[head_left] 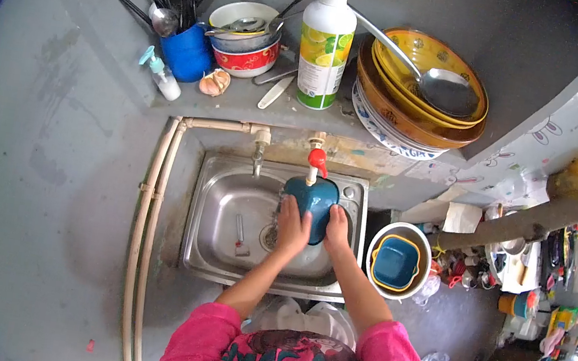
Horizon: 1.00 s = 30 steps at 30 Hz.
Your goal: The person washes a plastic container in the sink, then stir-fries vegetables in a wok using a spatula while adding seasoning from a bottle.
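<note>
A dark teal square-sided bowl (322, 198) is under the red-handled tap (316, 162), over the right side of the steel sink (201, 251). My left hand (293, 227) lies along the bowl's left side, fingers pointing up towards the tap. On the opposite side my right hand (337, 230) grips the edge. Between them the two hands support the bowl. In the sink basin, left of my hands, lies a small scraper-like tool (241, 236) with a pale handle. The drain (268, 237) is partly hidden behind my left hand.
Right of the sink, a white basin (371, 266) holds a teal, yellow-rimmed dish (396, 260). A second metal tap (257, 158) hangs over the sink's left part. On the ledge stand a soap bottle (325, 45), stacked bowls (381, 105), a blue utensil cup (187, 54) and garlic (215, 82).
</note>
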Available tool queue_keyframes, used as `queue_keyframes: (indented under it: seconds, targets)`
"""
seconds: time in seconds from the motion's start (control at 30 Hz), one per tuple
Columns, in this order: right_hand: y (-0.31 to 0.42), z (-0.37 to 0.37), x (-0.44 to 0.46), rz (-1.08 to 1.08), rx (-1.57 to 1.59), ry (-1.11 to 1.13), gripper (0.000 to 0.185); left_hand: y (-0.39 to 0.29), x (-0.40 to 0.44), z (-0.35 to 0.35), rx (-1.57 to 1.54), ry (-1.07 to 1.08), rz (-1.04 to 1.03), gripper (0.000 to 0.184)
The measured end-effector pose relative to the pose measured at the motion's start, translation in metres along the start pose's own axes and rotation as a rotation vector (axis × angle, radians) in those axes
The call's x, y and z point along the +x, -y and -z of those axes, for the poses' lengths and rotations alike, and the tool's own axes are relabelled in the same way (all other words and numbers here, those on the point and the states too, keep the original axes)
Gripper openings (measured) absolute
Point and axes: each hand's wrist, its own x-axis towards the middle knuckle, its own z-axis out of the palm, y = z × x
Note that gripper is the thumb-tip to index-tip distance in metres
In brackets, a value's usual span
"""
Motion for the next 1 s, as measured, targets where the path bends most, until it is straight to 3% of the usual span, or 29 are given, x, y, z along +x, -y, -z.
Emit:
queue_keyframes:
  seconds: [0.17, 0.23, 0.37, 0.43, 0.5, 0.53, 0.63, 0.7, 0.73, 0.77, 1.0]
  targets:
    - [0.015, -0.012, -0.004, -0.048, 0.016, -0.115, 0.043, -0.028, -0.029, 0.012, 0.161, -0.006, -0.209, 0.071]
    - [0.013, -0.011, -0.002, 0.001, -0.012, -0.068, 0.035, -0.020, -0.021, 0.022, 0.227, 0.050, -0.241, 0.071]
    - [0.001, -0.011, 0.002, 0.087, -0.167, 0.004, 0.028, -0.005, 0.017, 0.021, -0.002, -0.045, -0.209, 0.066]
    - [-0.006, -0.006, 0.006, 0.121, -0.344, 0.080, 0.028, -0.004, 0.037, 0.020, -0.034, -0.114, -0.191, 0.055]
    - [0.011, -0.018, -0.015, 0.197, -0.384, 0.118, 0.029, -0.004, 0.057, 0.033, -0.055, 0.037, 0.014, 0.041]
    - [0.014, -0.021, -0.020, 0.185, -0.391, 0.144, 0.027, 0.000, 0.069, 0.038, -0.140, 0.101, 0.013, 0.032]
    - [0.013, -0.022, -0.015, 0.266, -0.557, 0.130, 0.026, -0.002, 0.072, 0.036, -0.086, 0.149, -0.023, 0.027]
    - [0.012, -0.026, -0.005, 0.331, -0.591, 0.119, 0.026, -0.024, 0.059, 0.045, 0.089, -0.044, -0.343, 0.027]
    - [0.011, -0.028, 0.000, 0.345, -0.550, 0.125, 0.026, -0.034, 0.053, 0.050, 0.216, -0.016, -0.464, 0.032]
    - [0.009, -0.029, 0.003, 0.360, -0.511, 0.129, 0.026, -0.047, 0.041, 0.053, 0.347, -0.009, -0.437, 0.040]
    - [0.004, -0.030, 0.008, -0.033, -0.174, 0.088, 0.022, -0.021, -0.001, 0.032, 0.528, 0.049, -0.486, 0.054]
